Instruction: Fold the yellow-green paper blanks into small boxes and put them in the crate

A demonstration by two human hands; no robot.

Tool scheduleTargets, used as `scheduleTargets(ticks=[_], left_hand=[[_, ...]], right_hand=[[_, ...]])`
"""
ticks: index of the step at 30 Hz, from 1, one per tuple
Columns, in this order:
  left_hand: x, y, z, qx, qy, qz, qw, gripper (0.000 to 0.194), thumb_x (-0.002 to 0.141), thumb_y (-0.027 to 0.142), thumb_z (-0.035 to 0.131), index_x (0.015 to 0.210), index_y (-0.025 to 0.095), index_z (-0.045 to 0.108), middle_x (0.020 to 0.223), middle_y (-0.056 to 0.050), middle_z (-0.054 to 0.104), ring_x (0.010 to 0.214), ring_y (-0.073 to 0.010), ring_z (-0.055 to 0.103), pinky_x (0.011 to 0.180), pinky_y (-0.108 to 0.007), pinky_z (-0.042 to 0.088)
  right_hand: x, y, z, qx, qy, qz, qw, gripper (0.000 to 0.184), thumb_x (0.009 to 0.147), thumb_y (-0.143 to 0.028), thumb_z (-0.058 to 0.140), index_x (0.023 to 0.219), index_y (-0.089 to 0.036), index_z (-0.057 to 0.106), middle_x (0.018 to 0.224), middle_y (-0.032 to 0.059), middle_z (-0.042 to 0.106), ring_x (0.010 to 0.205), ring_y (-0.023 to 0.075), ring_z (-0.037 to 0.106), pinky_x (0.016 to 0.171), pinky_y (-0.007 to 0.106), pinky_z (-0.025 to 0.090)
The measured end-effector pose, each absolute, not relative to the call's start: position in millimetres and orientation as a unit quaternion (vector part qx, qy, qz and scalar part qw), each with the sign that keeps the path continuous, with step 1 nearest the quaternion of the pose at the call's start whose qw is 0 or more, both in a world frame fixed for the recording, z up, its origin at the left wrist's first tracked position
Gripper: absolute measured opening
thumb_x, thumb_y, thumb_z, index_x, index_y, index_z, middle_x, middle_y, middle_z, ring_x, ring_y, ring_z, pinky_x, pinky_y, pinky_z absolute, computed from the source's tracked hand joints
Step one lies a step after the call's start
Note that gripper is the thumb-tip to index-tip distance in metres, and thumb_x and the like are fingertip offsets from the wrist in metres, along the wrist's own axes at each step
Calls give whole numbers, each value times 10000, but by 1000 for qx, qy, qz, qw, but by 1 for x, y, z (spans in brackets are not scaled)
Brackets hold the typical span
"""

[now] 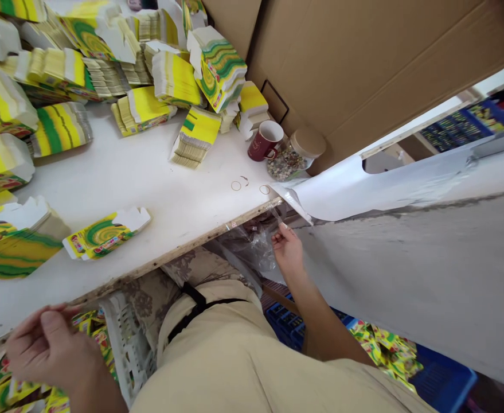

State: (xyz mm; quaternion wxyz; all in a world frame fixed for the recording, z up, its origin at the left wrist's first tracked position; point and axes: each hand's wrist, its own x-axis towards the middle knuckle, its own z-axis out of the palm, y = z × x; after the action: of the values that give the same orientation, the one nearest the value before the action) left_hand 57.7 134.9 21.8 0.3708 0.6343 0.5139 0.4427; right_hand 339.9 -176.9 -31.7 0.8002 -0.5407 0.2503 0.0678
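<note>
My right hand point(288, 249) is closed in a pinch at the table's front edge, its fingertips on a strip of a clear plastic bag point(262, 249) that hangs below the tabletop. At the lower left, my left hand point(49, 350) hovers over the table's near edge, fingers loosely curled and thumb apart, with nothing visible in it. Beyond that hand, a flattened yellow-green carton point(105, 234) with white end flaps lies on the white table point(148, 178). Two thin rubber bands point(235, 186) rest near the table's right corner.
Stacks of folded cartons point(176, 77) cover the back and left. A maroon mug point(265, 140) and a pebble-filled jar point(297, 155) stand by a cardboard wall point(363, 63). Below are a white crate point(127, 338) with packed cartons and a blue crate point(441, 373).
</note>
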Motion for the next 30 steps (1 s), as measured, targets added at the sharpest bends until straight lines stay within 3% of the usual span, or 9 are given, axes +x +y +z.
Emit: scheduleTargets(ticks=[3,6,9,13,17,20,26,30], left_hand=[[87,114,30,621,503,467,378,229,753,349,664,843,157,577,754,8,602,593,-130,571,629,-324,510],[106,99,29,641,490,390,444,237,784,371,676,882,159,634,740,12,644,616,-122,594,670,-293,522],[120,87,24,677,459,231,526,291,803,433,662,918,166,677,757,-12,684,677,-145,632,691,-279,530],[147,66,20,654,345,2,673,389,762,521,683,907,162,718,784,-64,724,731,-189,670,699,-305,548],[175,40,18,566,228,-119,783,530,700,599,724,1010,169,736,967,-114,744,844,-219,679,778,-333,539],[189,31,16,485,206,-83,846,608,678,624,734,1093,181,712,1030,-108,727,820,-189,665,767,-309,530],[197,36,15,446,335,93,825,244,713,386,792,770,165,706,671,0,666,584,-86,564,612,-211,467],[195,36,14,501,333,153,784,187,775,334,744,725,164,685,631,13,643,585,-84,556,624,-207,463]], right_hand=[[335,-176,-18,-540,238,79,803,312,650,-250,830,668,-195,524,549,-99,492,476,46,474,498,171,454],[325,-173,0,-538,228,95,806,350,605,-272,861,652,-194,523,557,-90,491,495,55,473,508,185,452],[311,-166,20,-546,178,116,810,357,635,-297,854,634,-200,510,559,-80,478,518,67,462,544,209,451],[293,-150,42,-552,84,217,801,235,727,-311,795,717,-219,578,580,-60,514,572,95,491,597,237,436],[280,-133,46,-541,37,334,771,218,722,-358,790,777,-230,622,601,-50,544,574,108,492,598,256,410],[275,-124,40,-572,-5,378,728,238,731,-405,780,749,-225,626,614,-40,553,582,116,490,591,263,386],[272,-116,28,-613,-48,414,671,227,758,-402,757,740,-217,627,626,-39,538,601,117,470,612,261,374],[270,-112,21,-619,-39,420,662,243,756,-411,751,732,-210,616,630,-39,531,603,116,453,608,258,365]])
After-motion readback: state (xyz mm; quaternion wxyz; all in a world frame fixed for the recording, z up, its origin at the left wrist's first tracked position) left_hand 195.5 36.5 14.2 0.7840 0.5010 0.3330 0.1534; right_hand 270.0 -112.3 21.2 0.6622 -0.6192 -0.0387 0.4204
